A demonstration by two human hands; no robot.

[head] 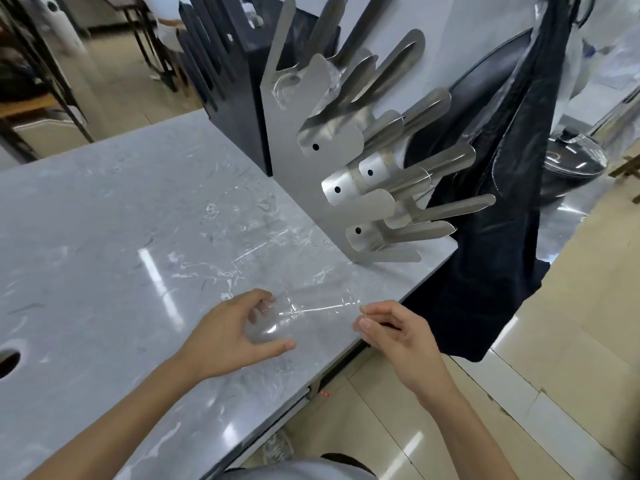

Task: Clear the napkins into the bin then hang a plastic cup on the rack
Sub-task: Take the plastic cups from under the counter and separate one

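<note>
A clear plastic cup (pixel 311 315) lies sideways just above the grey marble table (pixel 121 220), near its right edge. My left hand (pixel 228 334) grips the cup's base end with thumb and fingers. My right hand (pixel 391 327) pinches the rim end with its fingertips. The steel cup rack (pixel 304 168) stands upright beyond the hands, its curved pegs pointing right. Another clear cup (pixel 287 88) hangs high on the rack. A black bin bag (pixel 491 220) hangs off the table's right edge. No napkins are in view.
A second, dark rack (pixel 225 74) stands behind the steel one. A round hole (pixel 8 362) sits in the table at the far left. Tiled floor (pixel 571 323) lies to the right, with a dark round base (pixel 575 161) and chairs farther back.
</note>
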